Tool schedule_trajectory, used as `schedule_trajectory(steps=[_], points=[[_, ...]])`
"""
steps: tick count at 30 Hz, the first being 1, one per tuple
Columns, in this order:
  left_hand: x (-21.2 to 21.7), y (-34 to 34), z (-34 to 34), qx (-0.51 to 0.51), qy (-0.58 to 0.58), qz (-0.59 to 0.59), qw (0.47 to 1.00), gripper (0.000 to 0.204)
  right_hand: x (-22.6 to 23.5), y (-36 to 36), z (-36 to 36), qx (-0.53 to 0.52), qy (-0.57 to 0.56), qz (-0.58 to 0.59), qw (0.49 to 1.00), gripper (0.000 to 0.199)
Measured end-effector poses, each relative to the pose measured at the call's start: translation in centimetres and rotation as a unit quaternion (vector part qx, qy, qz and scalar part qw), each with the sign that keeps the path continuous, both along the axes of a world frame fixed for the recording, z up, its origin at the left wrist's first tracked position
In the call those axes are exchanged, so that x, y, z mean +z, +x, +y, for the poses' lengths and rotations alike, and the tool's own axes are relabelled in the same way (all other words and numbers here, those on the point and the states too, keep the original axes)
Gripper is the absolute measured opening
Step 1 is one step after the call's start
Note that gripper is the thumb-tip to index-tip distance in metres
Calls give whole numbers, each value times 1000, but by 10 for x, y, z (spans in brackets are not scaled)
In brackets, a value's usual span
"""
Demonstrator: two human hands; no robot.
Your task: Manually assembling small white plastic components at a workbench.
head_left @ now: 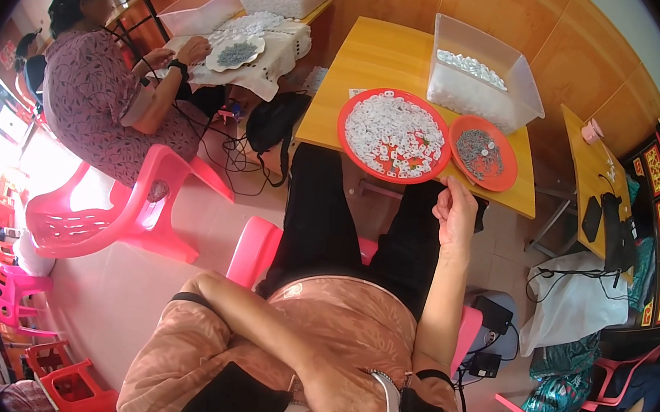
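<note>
My right hand point(456, 210) is raised by the table's near edge, just below two plates. Its fingers are curled and thumb and forefinger pressed together; whatever they may pinch is too small to make out. Closest to it are a red plate point(344, 127) heaped with small white plastic pieces with holes and a smaller orange-red plate point(504, 176) holding small grey metal parts. My left hand point(338, 392) lies across my chest at the opening of my patterned jacket point(335, 311). Its fingers are hidden there, beside a white strip along the zip.
A clear plastic bin point(482, 101) of white pieces stands on the yellow table point(378, 50). At left a person point(110, 78) works over a plate of grey parts. Pink chairs point(137, 202), cables, a black bag point(274, 124) and a side table point(583, 168) surround me.
</note>
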State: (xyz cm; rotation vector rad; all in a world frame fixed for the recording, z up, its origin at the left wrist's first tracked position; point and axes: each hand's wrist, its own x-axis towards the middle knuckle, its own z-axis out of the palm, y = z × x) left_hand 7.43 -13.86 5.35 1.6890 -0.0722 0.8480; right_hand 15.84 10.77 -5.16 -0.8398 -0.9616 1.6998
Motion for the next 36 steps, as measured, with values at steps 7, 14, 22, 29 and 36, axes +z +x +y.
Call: schedule_trajectory(steps=[7, 14, 22, 29, 36], points=[[-3, 2, 7, -137, -51, 126, 981, 29, 1, -4, 1, 5, 1, 18, 1000, 22], [-9, -1, 1, -77, -37, 43, 995, 32, 0, -5, 1, 3, 2, 18, 1000, 21], [-5, 0, 9, -83, 22, 95, 992, 36, -11, -25, 32, -162, 399, -383, 818, 11], [-27, -3, -8, -185, -15, 55, 981, 44, -14, -57, 36, -159, 484, -593, 623, 14], [-9, -30, -13, -195, 46, 53, 978, 46, -30, -44, 43, -172, 479, -536, 673, 19]])
